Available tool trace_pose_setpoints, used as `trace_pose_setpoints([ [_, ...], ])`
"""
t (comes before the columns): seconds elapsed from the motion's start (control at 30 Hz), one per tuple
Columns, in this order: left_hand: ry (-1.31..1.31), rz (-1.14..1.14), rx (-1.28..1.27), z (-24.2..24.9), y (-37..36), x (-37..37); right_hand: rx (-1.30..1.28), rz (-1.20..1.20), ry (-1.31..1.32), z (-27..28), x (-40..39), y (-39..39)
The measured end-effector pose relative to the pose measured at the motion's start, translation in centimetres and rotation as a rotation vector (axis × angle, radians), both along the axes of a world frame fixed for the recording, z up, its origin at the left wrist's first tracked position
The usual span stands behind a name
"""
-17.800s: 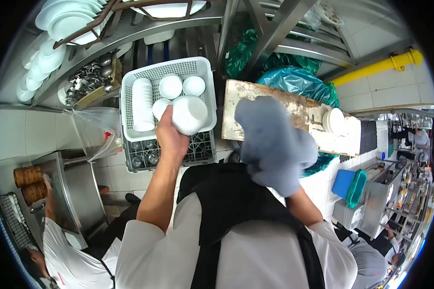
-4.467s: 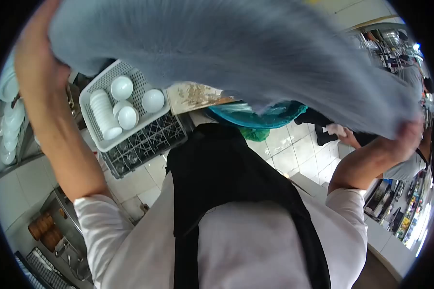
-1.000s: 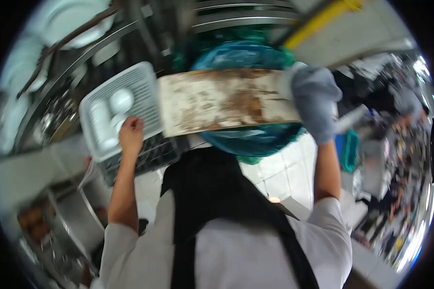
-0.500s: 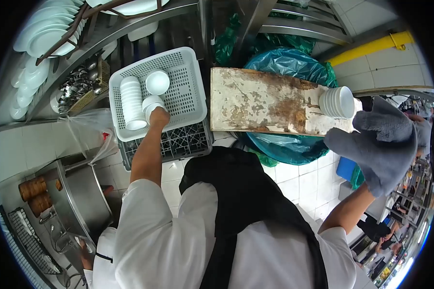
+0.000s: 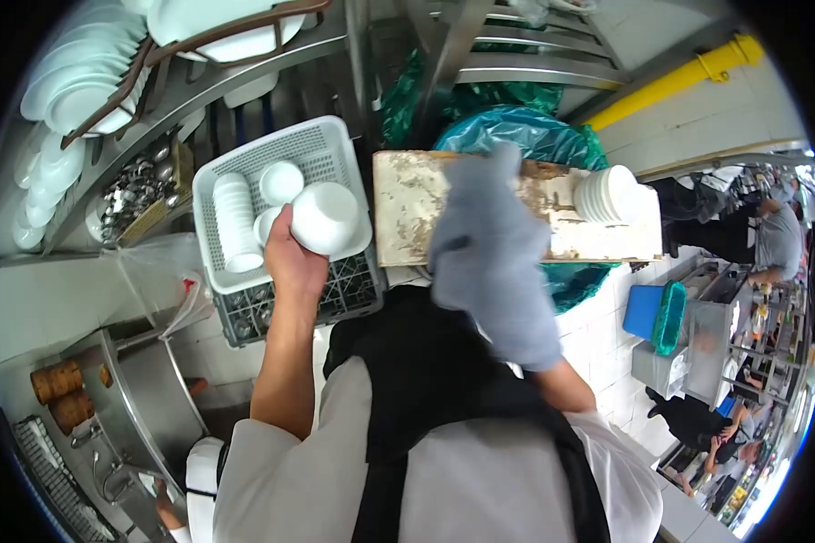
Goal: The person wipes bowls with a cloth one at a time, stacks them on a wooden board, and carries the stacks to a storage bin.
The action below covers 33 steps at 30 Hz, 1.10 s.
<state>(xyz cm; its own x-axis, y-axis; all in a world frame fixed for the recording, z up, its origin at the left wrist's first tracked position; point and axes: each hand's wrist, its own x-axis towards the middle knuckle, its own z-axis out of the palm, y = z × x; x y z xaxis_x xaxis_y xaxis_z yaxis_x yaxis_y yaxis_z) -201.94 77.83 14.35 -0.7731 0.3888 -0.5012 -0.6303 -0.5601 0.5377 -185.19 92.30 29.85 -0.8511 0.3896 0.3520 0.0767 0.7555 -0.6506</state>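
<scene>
My left hand [image 5: 297,264] grips a white bowl [image 5: 328,217] by its edge, raised over the white perforated basket [image 5: 206,201]. A long stack of small white bowls [image 5: 234,217] lies on its side in that basket, beside a single small bowl [image 5: 282,183]. Another small bowl is partly hidden behind my fingers. Over my right hand [image 5: 536,355] hangs a grey cloth [image 5: 489,240], smeared by motion, in front of the worn board [image 5: 407,199]. The cloth covers the fingers. At the board's right end sits a stack of white bowls [image 5: 607,195].
Beneath the basket is a dark compartment rack [image 5: 349,294]. Green bin liners [image 5: 525,131] bulge behind the board. Plates [image 5: 86,100] and a cutlery box [image 5: 140,195] line the left shelf. A person [image 5: 774,240] stands at the far right, and another's hand shows at lower left.
My left hand has lifted a bowl up from the basket and turned. My right hand has swung the grey cloth leftward from beyond the board's right end to its middle.
</scene>
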Motion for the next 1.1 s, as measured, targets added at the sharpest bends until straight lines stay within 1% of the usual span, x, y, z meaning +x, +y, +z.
trace_pose_setpoints([
  [0.07,0.035,-0.033,0.043,3.4,2.9,2.7,0.047,0.011,0.058,-1.7,-1.3,-0.7],
  [0.1,0.028,-0.089,0.025,4.1,4.0,3.8,0.065,0.020,0.077,-2.5,-1.8,-1.0],
  [0.17,0.452,-0.121,-0.232,4.7,4.1,6.3,0.061,0.049,0.133,-3.6,-2.6,-0.8],
  [0.2,0.453,-0.127,-0.215,4.9,4.3,6.8,0.041,0.071,0.162,-3.6,-2.8,-0.1],
  [0.3,1.378,-0.146,-0.549,5.7,3.9,7.4,-0.048,0.141,0.249,-2.3,-3.5,2.1],
  [0.33,1.384,-0.154,-0.542,6.4,3.9,7.5,-0.080,0.163,0.275,-1.9,-3.8,2.7],
  [0.4,1.113,-0.363,-0.131,8.3,4.4,7.4,-0.166,0.206,0.343,-2.0,-3.5,3.0],
  [0.43,0.868,-0.245,-0.014,8.7,5.3,7.9,-0.228,0.215,0.392,-2.6,-3.1,2.7],
  [0.5,0.926,-0.258,-0.041,7.0,5.6,6.2,-0.301,0.179,0.426,-4.8,-2.1,2.7],
  [0.53,0.925,-0.255,-0.039,6.3,6.0,6.0,-0.174,0.080,0.281,-5.6,-2.4,3.1],
  [0.57,0.805,-0.233,-0.065,5.6,6.4,5.7,-0.174,0.080,0.280,-5.9,-1.8,3.2],
  [0.6,0.685,-0.215,-0.091,5.1,6.6,5.6,-0.104,0.030,0.230,-4.2,-0.9,2.8],
  [0.63,0.686,-0.222,-0.090,4.5,7.1,5.4,-0.033,-0.022,0.179,-3.2,-0.3,2.7],
  [0.67,0.993,-0.094,-0.264,3.9,7.6,5.2,-0.032,-0.031,0.180,-3.2,-0.1,3.2],
  [0.7,1.293,0.042,-0.439,4.1,7.9,5.2,0.080,-0.019,0.113,-3.2,-0.2,4.0],
  [0.73,1.671,0.016,-0.526,4.6,7.0,4.9,0.192,-0.006,0.042,-3.4,0.0,4.5],
  [0.77,1.667,0.009,-0.521,4.9,7.1,5.3,0.192,-0.012,0.036,-4.0,0.3,4.5],
  [0.83,1.935,-0.155,-0.614,6.3,7.9,6.7,0.504,-0.098,-0.009,-3.8,0.2,3.6],
  [0.87,1.658,-0.175,-0.485,5.8,8.6,7.0,0.503,-0.092,-0.008,-3.0,0.6,3.3],
  [0.9,1.658,-0.176,-0.486,6.2,8.7,6.7,0.620,-0.079,-0.369,1.8,0.3,2.0],
  [0.93,1.368,-0.381,-0.353,6.8,8.7,6.3,0.724,-0.065,-0.739,4.3,0.2,1.5],
  [0.97,1.061,-0.565,-0.218,7.0,8.9,6.0,0.682,-0.067,-0.729,3.9,0.4,1.1],
  [1.0,0.950,-0.669,-0.184,5.8,9.4,5.3,0.636,-0.077,-0.652,3.0,0.8,0.8],
  [1.03,0.944,-0.671,-0.178,5.9,9.6,5.1,0.599,-0.080,-0.594,2.1,1.3,0.8],
  [1.1,0.157,-0.968,-0.178,6.6,10.0,5.4,0.527,-0.091,-0.498,0.5,2.6,1.6],
])
